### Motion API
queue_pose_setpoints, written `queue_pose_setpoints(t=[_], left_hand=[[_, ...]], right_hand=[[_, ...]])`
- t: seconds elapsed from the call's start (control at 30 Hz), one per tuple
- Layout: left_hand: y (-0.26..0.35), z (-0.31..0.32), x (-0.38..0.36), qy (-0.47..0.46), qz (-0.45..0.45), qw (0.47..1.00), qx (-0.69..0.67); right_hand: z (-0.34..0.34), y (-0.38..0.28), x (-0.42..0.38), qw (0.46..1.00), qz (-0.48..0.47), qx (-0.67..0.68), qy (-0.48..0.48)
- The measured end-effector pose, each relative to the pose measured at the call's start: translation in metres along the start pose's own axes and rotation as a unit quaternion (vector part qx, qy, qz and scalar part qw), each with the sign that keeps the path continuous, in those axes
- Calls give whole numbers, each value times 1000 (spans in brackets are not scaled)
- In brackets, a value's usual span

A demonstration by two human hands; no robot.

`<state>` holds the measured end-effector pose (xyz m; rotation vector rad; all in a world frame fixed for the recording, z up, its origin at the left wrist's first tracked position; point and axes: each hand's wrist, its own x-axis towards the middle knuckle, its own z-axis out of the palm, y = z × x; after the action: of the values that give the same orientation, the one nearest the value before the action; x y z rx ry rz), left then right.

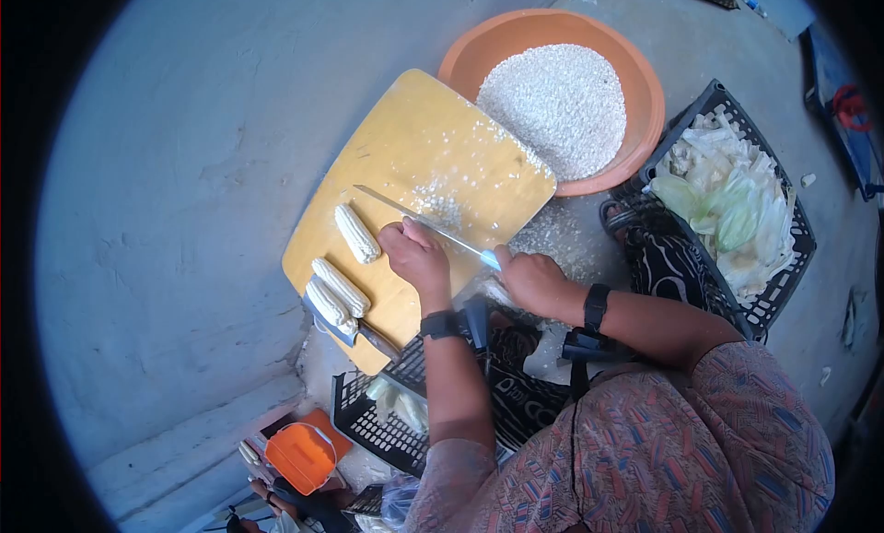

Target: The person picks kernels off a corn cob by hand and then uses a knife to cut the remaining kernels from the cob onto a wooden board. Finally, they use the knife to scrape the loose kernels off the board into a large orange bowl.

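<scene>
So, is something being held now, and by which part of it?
The right hand holds a knife by its light blue handle. The left hand is at the blade, but whether it grips anything cannot be told.

A yellow desk carries white corn cobs, scattered pale kernels and, near one corner, probably a cleaver.
</scene>
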<state>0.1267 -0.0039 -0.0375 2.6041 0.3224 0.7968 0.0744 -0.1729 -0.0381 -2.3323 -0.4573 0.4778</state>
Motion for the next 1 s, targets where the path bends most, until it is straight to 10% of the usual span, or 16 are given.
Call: queue_pose_setpoints(t=[0.73,1.0], left_hand=[[5,7,3,-5,13,1000,-13],[-26,1,7,1,-176,983,-46]], right_hand=[[27,2,78,998,-22,11,51],[5,-1,27,999,-5,41,31]])
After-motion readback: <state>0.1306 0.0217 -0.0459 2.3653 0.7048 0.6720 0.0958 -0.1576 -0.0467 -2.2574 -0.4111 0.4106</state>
